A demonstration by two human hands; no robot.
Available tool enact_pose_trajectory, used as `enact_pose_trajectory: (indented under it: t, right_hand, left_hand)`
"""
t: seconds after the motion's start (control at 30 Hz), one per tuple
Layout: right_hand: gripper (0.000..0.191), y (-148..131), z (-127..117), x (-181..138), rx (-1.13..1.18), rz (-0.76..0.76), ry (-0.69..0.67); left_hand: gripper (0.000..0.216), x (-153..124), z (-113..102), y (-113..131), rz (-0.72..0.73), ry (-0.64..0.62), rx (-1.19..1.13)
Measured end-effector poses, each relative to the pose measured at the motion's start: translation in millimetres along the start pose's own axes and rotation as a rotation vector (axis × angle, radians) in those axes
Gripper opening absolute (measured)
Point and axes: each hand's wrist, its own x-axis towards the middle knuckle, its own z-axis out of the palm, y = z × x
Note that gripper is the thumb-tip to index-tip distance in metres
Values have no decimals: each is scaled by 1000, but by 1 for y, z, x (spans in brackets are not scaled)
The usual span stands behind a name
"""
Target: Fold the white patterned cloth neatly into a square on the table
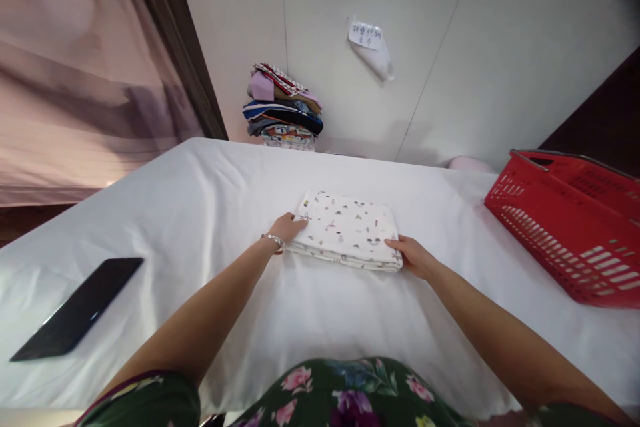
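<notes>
A folded white cloth with small coloured prints (349, 229) lies flat in the middle of the white-covered table (200, 213). My left hand (287, 228), with a bracelet at the wrist, rests against the cloth's left edge with fingers on its near-left corner. My right hand (414, 256) touches the cloth's near-right corner, fingers tucked at the edge. Both hands flank the cloth; neither lifts it off the table.
A red plastic basket (570, 227) stands at the right side of the table. A dark phone (80, 307) lies at the near left. A stack of folded colourful clothes (284, 110) sits at the back against the wall, beneath a paper note (367, 36). A curtain hangs at left.
</notes>
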Motion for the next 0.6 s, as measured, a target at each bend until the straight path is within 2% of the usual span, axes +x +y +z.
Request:
enact_pose_trajectory:
  t: [0.13,0.27,0.43,0.53,0.6]
  right_hand:
    - [28,-1,-13,0,3,-38,102]
    - [33,5,-27,-1,17,41,67]
    - [49,8,-28,-7,19,-20,35]
    - [59,10,-26,-9,2,-37,69]
    - [65,12,-26,-9,-26,-59,114]
  left_hand:
    - [57,-17,9,4,22,-54,-29]
    - [63,-34,18,0,-6,-85,-176]
    - [66,-43,26,-4,-107,-46,-501]
    - [65,-47,33,-6,-187,-85,-774]
    - [67,-50,38,-8,-210,-85,-875]
